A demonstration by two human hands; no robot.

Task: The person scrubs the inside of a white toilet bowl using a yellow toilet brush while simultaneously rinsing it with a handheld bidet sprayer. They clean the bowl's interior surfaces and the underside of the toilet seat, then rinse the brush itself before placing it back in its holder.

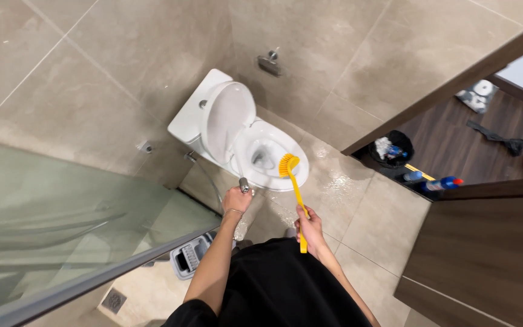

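Note:
A white toilet point(213, 115) stands against the tiled wall with its lid raised and bowl open. My right hand point(310, 227) grips the handle of a yellow long-handled brush point(290, 166), whose bristled head rests at the front right rim of the bowl. My left hand point(237, 198) holds a chrome spray nozzle point(244, 184), pointed toward the bowl's front edge, with its hose trailing down to the left.
A glass shower partition point(62, 224) fills the left. A grey bathroom scale point(190, 255) lies on the wet tiled floor by my feet. Past the doorway sit a black bin point(394, 148), cleaning bottles point(440, 183) and a wooden door point(491, 242) at right.

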